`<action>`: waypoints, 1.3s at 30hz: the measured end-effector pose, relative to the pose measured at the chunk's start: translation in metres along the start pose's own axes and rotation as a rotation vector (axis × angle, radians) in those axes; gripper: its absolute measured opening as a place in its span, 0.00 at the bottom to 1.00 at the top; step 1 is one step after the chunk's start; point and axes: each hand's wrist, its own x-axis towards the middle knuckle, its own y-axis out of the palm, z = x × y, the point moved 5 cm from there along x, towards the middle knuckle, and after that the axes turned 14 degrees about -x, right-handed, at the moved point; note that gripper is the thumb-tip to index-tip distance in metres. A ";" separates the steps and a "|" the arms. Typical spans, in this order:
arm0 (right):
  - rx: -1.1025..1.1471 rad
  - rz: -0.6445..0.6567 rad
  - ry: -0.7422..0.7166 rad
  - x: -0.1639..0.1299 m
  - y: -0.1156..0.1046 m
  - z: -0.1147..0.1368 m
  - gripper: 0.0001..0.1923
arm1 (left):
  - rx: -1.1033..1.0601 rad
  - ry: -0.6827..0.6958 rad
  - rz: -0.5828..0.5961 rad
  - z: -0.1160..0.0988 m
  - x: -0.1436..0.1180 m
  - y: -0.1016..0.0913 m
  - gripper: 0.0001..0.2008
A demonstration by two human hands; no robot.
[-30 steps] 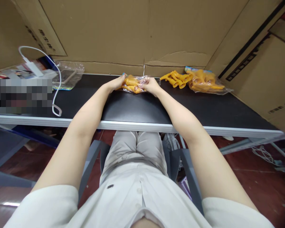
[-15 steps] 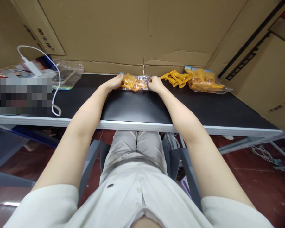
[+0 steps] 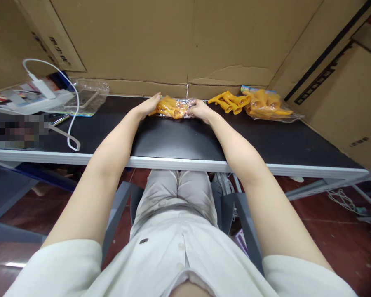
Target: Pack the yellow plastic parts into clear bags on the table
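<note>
Both my arms reach out to the far edge of the black table (image 3: 179, 140), just above the middle of the frame, where a small clear bag of orange plastic pieces (image 3: 172, 108) lies flat against the foot of the cardboard wall (image 3: 160, 41). My left hand (image 3: 148, 108) lies at the bag's left end, fingers stretched nearly straight and pressing on it rather than curled round it; I judge it pins that end so the slippery film does not slide. My right hand (image 3: 200, 110) sits at the bag's right end with the fingers bent in toward the film, seemingly pinching its edge, though I cannot tell how firm the hold is. With one hand at each end, the bag is kept stretched and low on the table.

To the right of it, upper right of centre, loose orange pieces (image 3: 227, 101) lie in a small heap, touching a larger filled bag (image 3: 267, 105) beside them. In the upper left a white cable (image 3: 71, 105) loops down over the table edge from a white charger (image 3: 43, 88), next to an empty clear bag (image 3: 88, 97) and some papers.
</note>
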 end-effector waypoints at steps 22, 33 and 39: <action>0.163 0.086 0.245 0.001 -0.012 -0.011 0.11 | -0.281 -0.107 0.045 -0.005 -0.009 0.013 0.30; 0.286 0.154 0.172 -0.010 -0.014 0.001 0.11 | -0.446 -0.120 -0.003 0.002 -0.004 0.015 0.28; 0.339 0.104 0.105 -0.011 -0.006 0.006 0.14 | -0.444 -0.097 -0.006 -0.003 -0.007 0.017 0.26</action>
